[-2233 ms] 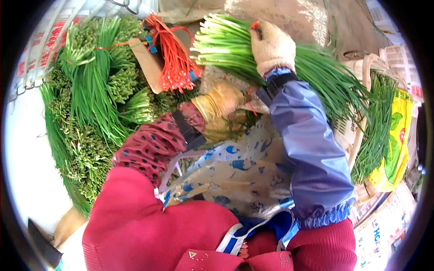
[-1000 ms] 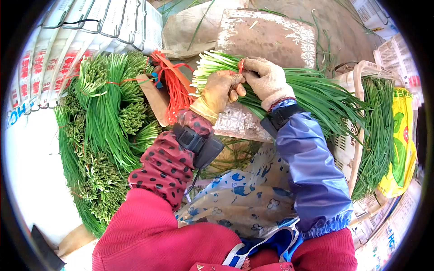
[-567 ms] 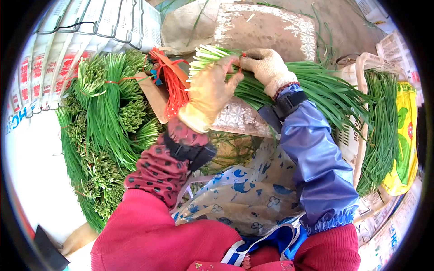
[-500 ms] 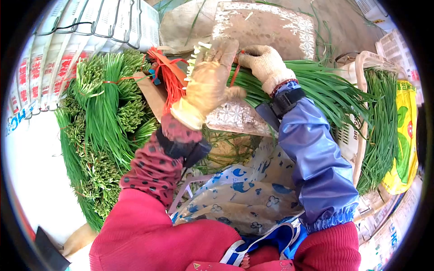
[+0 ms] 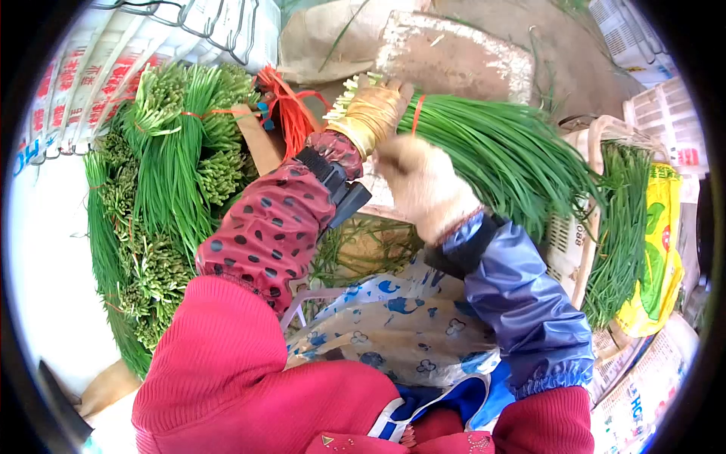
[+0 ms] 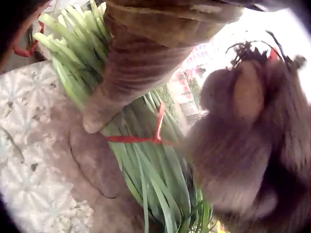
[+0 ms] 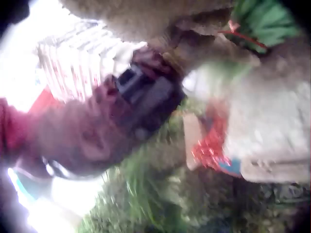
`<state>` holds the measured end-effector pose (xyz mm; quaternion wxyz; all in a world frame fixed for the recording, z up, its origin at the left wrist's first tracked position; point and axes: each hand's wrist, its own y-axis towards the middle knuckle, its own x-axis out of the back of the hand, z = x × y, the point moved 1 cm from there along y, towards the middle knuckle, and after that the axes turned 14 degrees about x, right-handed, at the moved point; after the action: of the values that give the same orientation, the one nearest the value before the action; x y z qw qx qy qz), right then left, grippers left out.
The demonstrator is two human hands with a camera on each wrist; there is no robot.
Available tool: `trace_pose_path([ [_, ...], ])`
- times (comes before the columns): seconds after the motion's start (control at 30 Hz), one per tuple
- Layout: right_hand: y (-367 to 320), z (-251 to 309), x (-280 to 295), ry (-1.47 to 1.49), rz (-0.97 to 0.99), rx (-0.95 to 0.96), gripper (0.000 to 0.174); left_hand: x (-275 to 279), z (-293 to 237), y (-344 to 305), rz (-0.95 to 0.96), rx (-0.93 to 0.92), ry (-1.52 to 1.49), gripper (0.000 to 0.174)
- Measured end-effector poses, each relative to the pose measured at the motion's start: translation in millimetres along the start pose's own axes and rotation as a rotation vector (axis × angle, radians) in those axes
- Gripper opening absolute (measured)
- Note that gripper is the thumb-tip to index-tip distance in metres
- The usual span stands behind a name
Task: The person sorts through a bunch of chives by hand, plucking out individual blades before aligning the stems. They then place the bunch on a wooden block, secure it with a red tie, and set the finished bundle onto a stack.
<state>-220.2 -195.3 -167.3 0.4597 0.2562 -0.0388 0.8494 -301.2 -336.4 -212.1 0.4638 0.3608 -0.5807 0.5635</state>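
Observation:
A long bunch of garlic chives (image 5: pixel 484 136), pale stems to the left and green leaves to the right, lies on a worn board (image 5: pixel 454 53). Across its stem end goes my left hand (image 5: pixel 378 110), in a yellowish glove, gripping the bunch; one finger (image 6: pixel 99 114) reaches over the stems in the left wrist view. Just right of it a red tie (image 6: pixel 141 139) circles the bunch. My right hand (image 5: pixel 423 178), in a beige knit glove, is blurred below the bunch, its fingers loosely bent and apart from the tie. Nothing shows in it.
Stacked bunches of greens (image 5: pixel 174 159) fill the left side beside white crates (image 5: pixel 83 91). Red ties (image 5: pixel 283 113) hang by a cardboard piece (image 5: pixel 257 140). At right stands a crate (image 5: pixel 567 242) with more greens (image 5: pixel 616 227) and a yellow bag (image 5: pixel 658 250).
The right hand has let go of the red tie and moved down, away from the bunch. The left hand, earlier at the tie and then flat at the stem ends, now grips the stems.

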Motion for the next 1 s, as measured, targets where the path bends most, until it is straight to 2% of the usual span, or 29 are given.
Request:
trace_pose_path([
  [0.03,18,14,15,-0.040,-0.060,-0.015,0.024,1,2,9,0.030,0.012,-0.047,0.064],
  [0.07,29,22,23,0.021,-0.153,-0.059,0.023,-21,7,19,-0.107,0.028,-0.170,0.065],
  [0.1,38,25,29,0.087,-0.244,-0.104,0.022,-43,5,16,-0.606,-0.064,0.057,0.062],
  [0.23,49,30,42,0.077,-0.316,-0.054,0.026,-37,-33,9,-0.297,0.006,0.201,0.055],
  [0.27,49,25,43,-0.022,-0.282,-0.034,0.025,-51,-34,15,-0.350,0.041,0.405,0.054],
  [0.3,45,20,35,0.110,-0.334,-0.096,0.024,-69,-36,22,-0.400,0.077,0.610,0.052],
  [0.33,37,12,23,0.241,-0.384,-0.155,0.024,-126,-30,47,-0.584,0.125,0.991,0.051],
  [0.37,31,1,12,0.371,-0.437,-0.213,0.023,-103,-33,32,-0.565,0.121,0.737,0.048],
  [0.4,22,-3,4,0.320,-0.400,-0.224,0.021,-77,-36,15,-0.550,0.107,0.482,0.045],
  [0.43,13,-7,-5,0.269,-0.363,-0.233,0.020,-59,-35,8,-0.443,0.102,0.375,0.045],
  [0.5,-7,2,-9,0.186,-0.169,-0.425,0.019,-40,-41,10,-0.262,0.097,0.153,0.046],
  [0.57,-36,-37,-38,0.322,-0.088,-0.529,0.021,-31,-45,13,-0.194,0.101,0.119,0.050],
  [0.6,-29,-29,-32,0.230,-0.112,-0.382,0.020,-29,-44,16,-0.185,0.083,0.047,0.052],
  [0.67,-16,-10,-20,0.004,-0.181,-0.102,0.020,-10,-31,8,-0.108,0.005,-0.093,0.080],
  [0.7,-12,18,-9,0.387,-0.312,-0.481,0.021,1,-25,4,-0.065,-0.032,-0.163,0.095],
  [0.77,-10,37,16,0.489,-0.410,-0.470,0.021,1,-21,-9,-0.067,-0.033,-0.201,0.083],
  [0.8,-11,64,26,0.555,-0.439,-0.466,0.019,-13,-17,-15,-0.257,-0.093,-0.347,0.072],
  [0.9,-24,99,27,0.203,-0.379,-0.106,0.016,9,-20,-31,-0.692,-0.272,-0.721,0.065],
  [0.93,-28,115,30,0.217,-0.372,-0.122,0.016,30,-23,-43,-0.777,-0.298,-0.804,0.056],
  [1.0,-27,149,44,0.253,-0.375,-0.052,0.016,71,-35,-60,-0.474,-0.260,-1.290,0.049],
])
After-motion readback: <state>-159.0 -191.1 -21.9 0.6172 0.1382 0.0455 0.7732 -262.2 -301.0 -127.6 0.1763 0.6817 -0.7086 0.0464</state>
